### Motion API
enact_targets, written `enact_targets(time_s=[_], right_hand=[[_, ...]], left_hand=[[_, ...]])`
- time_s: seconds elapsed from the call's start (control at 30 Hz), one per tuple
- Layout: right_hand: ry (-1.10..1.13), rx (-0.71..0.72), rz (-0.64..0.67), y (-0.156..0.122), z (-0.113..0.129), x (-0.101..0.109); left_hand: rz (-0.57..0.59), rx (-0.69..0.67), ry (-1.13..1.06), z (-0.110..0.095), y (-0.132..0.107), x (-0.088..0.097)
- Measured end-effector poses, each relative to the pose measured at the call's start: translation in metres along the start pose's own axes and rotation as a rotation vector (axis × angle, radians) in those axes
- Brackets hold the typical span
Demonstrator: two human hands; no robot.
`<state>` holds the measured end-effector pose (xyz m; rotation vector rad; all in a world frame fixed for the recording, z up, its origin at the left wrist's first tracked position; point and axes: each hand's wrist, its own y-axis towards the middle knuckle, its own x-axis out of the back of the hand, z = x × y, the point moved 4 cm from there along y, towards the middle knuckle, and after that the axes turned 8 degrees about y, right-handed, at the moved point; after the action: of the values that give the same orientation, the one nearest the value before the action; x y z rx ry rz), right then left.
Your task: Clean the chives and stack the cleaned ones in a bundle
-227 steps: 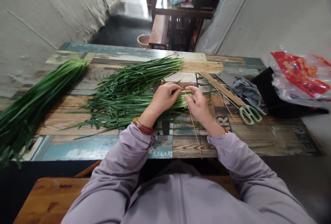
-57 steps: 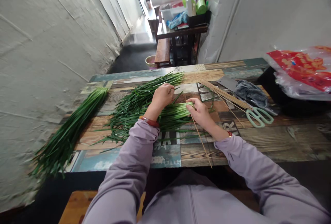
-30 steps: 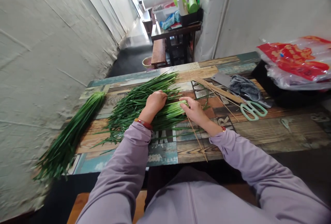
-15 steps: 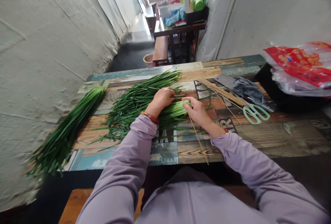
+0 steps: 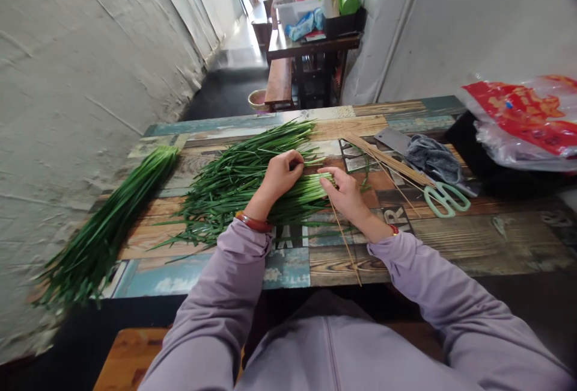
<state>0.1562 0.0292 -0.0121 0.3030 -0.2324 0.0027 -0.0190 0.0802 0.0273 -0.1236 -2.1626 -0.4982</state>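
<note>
A loose heap of green chives [image 5: 229, 183] lies across the middle of the patterned table [image 5: 451, 240]. My left hand [image 5: 279, 175] rests on the heap with its fingers pinched on a chive stalk. My right hand [image 5: 345, 193] is closed on a thin bamboo skewer [image 5: 345, 243], which runs back toward the table's front edge. The skewer's tip meets the pale cut ends of a small row of chives [image 5: 311, 189] between my two hands.
A tidy bundle of chives [image 5: 106, 222] lies at the table's left end. A pile of skewers [image 5: 387, 159], a cleaver with a grey cloth [image 5: 428, 156], green scissors [image 5: 444, 198] and a red plastic bag [image 5: 527, 120] sit to the right. A bench and another table stand beyond.
My left hand has shifted slightly among the chives and pinched a stalk. My right hand stays on the skewer. The view has swung a little.
</note>
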Motion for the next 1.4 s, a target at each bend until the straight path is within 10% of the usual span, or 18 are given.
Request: enact_targets(time_s=[1.4], right_hand=[[-0.112, 0.038, 0.031, -0.006, 0.016, 0.009]], left_hand=[[-0.095, -0.054, -0.173, -0.022, -0.026, -0.01]])
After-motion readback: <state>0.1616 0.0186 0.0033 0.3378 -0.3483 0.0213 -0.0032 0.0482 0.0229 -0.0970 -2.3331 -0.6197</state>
